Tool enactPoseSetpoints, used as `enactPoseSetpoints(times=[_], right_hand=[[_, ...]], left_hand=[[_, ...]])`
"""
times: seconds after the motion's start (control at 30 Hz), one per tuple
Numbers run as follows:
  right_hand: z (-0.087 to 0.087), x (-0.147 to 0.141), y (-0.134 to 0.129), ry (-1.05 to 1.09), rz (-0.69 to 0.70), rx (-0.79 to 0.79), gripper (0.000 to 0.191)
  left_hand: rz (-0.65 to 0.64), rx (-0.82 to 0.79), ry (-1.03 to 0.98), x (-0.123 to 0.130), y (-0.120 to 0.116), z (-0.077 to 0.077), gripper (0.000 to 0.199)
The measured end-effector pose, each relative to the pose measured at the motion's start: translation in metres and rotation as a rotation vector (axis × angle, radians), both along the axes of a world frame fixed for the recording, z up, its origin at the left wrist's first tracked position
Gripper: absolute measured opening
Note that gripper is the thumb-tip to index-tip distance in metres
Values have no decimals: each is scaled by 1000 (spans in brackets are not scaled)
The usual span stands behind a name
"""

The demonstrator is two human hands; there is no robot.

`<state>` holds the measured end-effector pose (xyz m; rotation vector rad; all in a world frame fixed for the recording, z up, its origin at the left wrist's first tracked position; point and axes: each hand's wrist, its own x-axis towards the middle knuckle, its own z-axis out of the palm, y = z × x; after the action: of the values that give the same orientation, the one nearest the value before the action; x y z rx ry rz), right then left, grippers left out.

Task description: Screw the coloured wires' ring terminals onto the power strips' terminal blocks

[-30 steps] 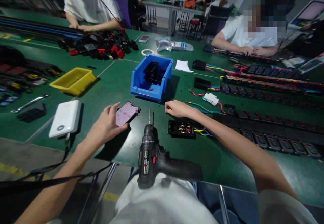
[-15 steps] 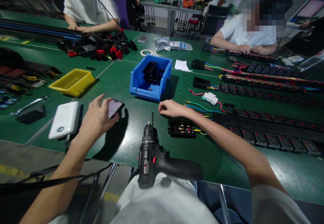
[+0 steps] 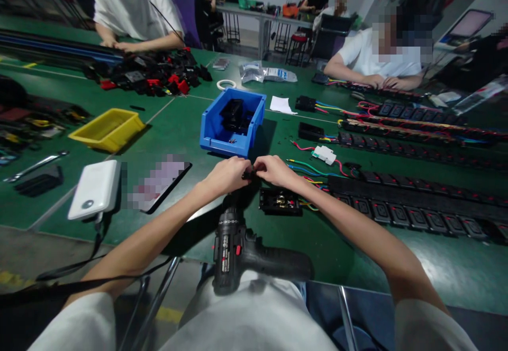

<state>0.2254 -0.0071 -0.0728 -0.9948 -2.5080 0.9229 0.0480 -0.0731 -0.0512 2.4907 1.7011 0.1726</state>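
In the middle, in front of the blue bin [image 3: 256,120], my two hands meet fingertip to fingertip. My left hand [image 3: 228,175] is closed in a pinch at a small dark part [image 3: 248,173]. The fingers of my right hand [image 3: 274,171] pinch at the same spot; the part is too small and covered to name. Just below lies an open black terminal housing [image 3: 270,203] with brass-coloured contacts and wires leaving its right side. A black cordless drill [image 3: 227,250] lies on the table's near edge beneath my left hand, its bit hidden by that hand.
Left of my hands lie a phone [image 3: 161,184], a white power bank [image 3: 95,189], a yellow tray [image 3: 130,123] and a wrench [image 3: 37,165]. Long black socket strips [image 3: 392,213] and loose wires stretch along the right. Black and red parts [image 3: 151,73] are heaped at the back. Co-workers sit opposite.
My left hand has left the phone, which now lies on the table, and moved right to meet my right hand. My right hand stays near the same place. The view has shifted slightly.
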Motion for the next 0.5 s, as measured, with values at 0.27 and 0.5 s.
enactPoseSetpoints(times=[0.27, 0.5], right_hand=[[29, 43, -35, 263, -77, -215, 23], [41, 80, -81, 481, -274, -209, 32]], left_hand=[[-207, 26, -551, 18, -9, 6, 27], [-344, -137, -875, 58, -29, 24, 20]])
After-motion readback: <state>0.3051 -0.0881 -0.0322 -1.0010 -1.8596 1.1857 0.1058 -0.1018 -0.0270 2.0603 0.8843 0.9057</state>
